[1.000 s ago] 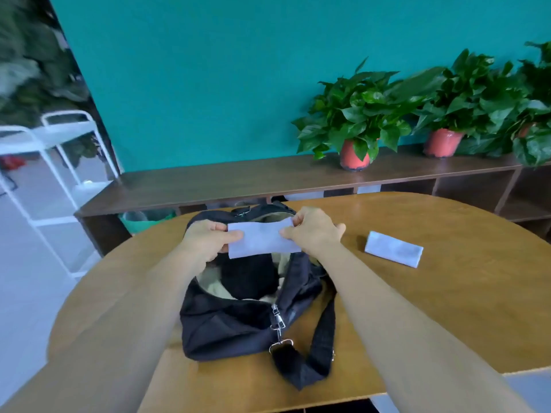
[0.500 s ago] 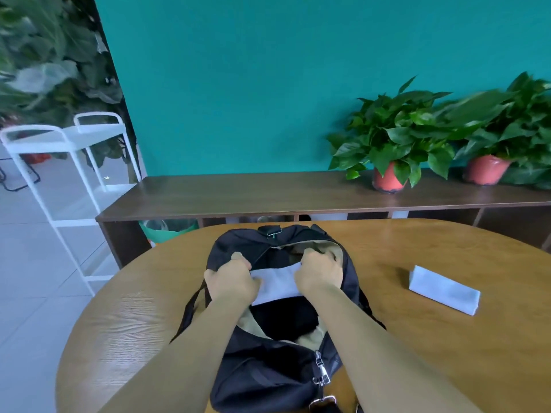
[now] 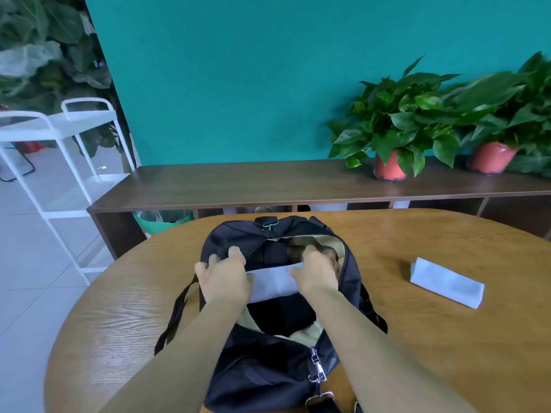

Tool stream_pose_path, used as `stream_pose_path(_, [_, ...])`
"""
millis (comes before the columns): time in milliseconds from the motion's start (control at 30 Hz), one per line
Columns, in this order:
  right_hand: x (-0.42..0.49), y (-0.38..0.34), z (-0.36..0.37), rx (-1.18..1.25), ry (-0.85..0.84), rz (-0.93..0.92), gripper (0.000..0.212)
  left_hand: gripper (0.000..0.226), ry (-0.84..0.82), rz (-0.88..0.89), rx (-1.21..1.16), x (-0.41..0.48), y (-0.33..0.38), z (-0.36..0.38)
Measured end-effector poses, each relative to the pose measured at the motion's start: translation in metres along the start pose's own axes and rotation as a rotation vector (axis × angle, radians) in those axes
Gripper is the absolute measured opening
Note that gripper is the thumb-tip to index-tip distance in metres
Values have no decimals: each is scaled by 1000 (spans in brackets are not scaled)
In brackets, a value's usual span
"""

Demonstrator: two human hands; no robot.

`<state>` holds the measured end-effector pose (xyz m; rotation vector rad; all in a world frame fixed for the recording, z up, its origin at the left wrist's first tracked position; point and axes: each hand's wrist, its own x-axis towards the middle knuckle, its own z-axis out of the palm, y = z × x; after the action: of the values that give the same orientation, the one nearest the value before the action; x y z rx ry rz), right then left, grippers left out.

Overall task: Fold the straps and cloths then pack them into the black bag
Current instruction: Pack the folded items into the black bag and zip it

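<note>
Head camera looks down at the black bag [image 3: 262, 374], which lies unzipped on a round wooden table [image 3: 447, 368], its beige lining visible. Both hands are at the bag's opening and hold one pale folded cloth [image 3: 274, 281] between them, stretched across the opening. The left hand [image 3: 225, 278] grips the cloth's left end, with its fingers bent over the bag's left rim. The right hand [image 3: 319, 272] grips the right end, with its fingers curled down into the bag. Under the cloth, inside the bag, lies a dark folded thing [image 3: 283, 314]; what it is I cannot tell. A second folded cloth [image 3: 445, 283] lies on the table to the right of the bag, well apart from it. The bag's black strap [image 3: 176, 317] hangs out on its left side. Behind the bag stands a low brown shelf [image 3: 238, 183] with potted plants [image 3: 396, 120] on it.
</note>
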<state>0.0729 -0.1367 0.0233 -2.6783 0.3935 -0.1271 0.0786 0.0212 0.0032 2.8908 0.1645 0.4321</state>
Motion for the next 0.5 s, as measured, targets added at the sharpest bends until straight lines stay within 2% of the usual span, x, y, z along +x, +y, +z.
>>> stream_pose_path(67, [-4, -2, -5, -104, 48, -83, 26, 13, 60, 81, 46, -3, 2, -5])
stream_pose_path(100, [-7, -4, -7, -165, 52, -122, 24, 18, 33, 131, 63, -5, 2, -6])
stream_pose_path(200, [-17, -6, -8, -214, -80, -131, 26, 50, -216, 242, 102, -9, -4, 6])
stream_pose_path(300, [-26, -6, -14, -174, -204, -111, 29, 59, -363, 217, 98, -11, -6, 4])
stream_pose_path(367, [-29, -4, -20, -181, -182, -137, 30, 59, -340, 204, 56, -13, -2, -8])
stream_pose_path(433, [-33, -6, -30, -160, -150, -185, 34, 56, -234, 200, 6, -14, 2, -22])
stream_pose_path(500, [-32, -8, -36, -37, -97, -254, 38, 50, -132, 187, -103, -15, 7, -33])
